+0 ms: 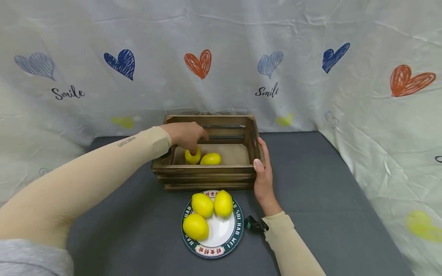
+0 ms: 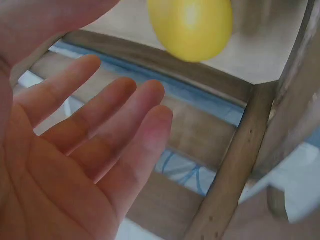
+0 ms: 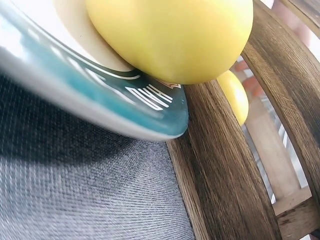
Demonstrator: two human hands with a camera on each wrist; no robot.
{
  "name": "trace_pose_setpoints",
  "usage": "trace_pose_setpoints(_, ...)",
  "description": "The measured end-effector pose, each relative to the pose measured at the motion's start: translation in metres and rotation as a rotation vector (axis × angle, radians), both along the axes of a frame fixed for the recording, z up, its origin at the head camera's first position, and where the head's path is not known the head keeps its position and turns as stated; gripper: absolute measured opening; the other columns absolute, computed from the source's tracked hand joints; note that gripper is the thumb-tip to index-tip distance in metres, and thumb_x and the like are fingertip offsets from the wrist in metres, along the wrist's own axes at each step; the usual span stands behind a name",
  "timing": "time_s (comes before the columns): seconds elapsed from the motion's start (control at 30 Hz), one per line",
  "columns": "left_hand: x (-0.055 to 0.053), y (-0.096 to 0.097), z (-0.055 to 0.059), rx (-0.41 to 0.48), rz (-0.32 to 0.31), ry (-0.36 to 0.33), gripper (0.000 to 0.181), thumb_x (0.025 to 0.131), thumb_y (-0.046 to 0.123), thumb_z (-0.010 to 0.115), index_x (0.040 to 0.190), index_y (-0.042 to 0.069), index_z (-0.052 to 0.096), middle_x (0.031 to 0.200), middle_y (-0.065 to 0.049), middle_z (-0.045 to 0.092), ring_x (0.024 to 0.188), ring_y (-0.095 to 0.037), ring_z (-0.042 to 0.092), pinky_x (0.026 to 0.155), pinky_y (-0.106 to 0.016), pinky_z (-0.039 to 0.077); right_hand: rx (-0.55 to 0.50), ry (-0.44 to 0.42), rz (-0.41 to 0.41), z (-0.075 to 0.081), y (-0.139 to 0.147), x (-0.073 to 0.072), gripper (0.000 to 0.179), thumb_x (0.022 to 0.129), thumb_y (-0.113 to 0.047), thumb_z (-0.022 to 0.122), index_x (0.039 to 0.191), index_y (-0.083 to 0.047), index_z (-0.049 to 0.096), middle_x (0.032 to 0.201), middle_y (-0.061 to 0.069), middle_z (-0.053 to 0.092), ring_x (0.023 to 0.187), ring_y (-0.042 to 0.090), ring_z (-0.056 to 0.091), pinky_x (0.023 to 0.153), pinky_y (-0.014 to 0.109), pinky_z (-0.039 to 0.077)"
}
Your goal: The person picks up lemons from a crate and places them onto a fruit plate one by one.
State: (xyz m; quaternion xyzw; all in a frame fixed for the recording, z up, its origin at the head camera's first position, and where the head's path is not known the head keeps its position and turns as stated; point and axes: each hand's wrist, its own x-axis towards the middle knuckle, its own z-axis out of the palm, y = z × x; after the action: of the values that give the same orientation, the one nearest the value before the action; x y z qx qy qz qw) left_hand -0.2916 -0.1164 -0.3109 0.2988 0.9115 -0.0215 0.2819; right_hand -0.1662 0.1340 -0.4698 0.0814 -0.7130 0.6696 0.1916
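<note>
My left hand [image 1: 188, 136] reaches into a slatted wooden crate [image 1: 207, 178] from its left side. In the left wrist view its fingers [image 2: 112, 107] are spread and loosely bent, with nothing between them. Two yellow lemons lie in the crate: one lemon [image 1: 192, 158] below my left fingertips, partly hidden by them, and another lemon [image 1: 210, 158] to its right. My right hand [image 1: 264, 178] holds the crate's right end, thumb at the front corner and fingers along the outer side.
In front of the crate stands a white plate [image 1: 221, 232] with a green lettered rim. It bears three lemons [image 1: 195, 227]. Dark grey cloth covers the table [image 1: 310, 191]. Behind hangs a pale curtain [image 1: 228, 88] with printed hearts.
</note>
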Motion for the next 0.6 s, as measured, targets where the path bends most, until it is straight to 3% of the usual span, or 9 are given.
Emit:
trace_pose_setpoints(0.23,-0.001,0.007,-0.016,-0.059,0.02,-0.053,0.074,0.096,0.012,0.08,0.163,0.013,0.049,0.165,-0.012,0.052,0.135,-0.029,0.062,0.097,-0.042,0.058,-0.014,0.016,0.002,0.001,0.0,-0.001,0.074,0.097,-0.046,0.044,0.169,-0.036,0.033,0.18,-0.004,0.023,0.165,0.023,0.019,0.129,0.073,0.007)
trace_pose_setpoints(0.37,-0.003,0.007,-0.025,-0.088,0.031,-0.069,0.073,0.097,0.01,0.08,0.163,0.012,0.049,0.164,-0.013,0.053,0.144,-0.033,0.058,0.107,-0.046,0.058,-0.028,0.009,0.006,0.002,0.0,-0.002,0.074,0.096,-0.045,0.045,0.169,-0.036,0.034,0.179,-0.007,0.025,0.165,0.021,0.019,0.129,0.071,0.008)
trace_pose_setpoints(0.6,-0.007,0.006,-0.035,-0.126,0.065,-0.116,0.071,0.096,0.009,0.081,0.161,0.01,0.052,0.164,-0.014,0.052,0.144,-0.036,0.058,0.109,-0.049,0.057,-0.033,0.009,0.007,-0.002,0.002,-0.002,0.075,0.097,-0.043,0.044,0.17,-0.035,0.033,0.179,-0.007,0.025,0.165,0.02,0.02,0.13,0.069,0.008)
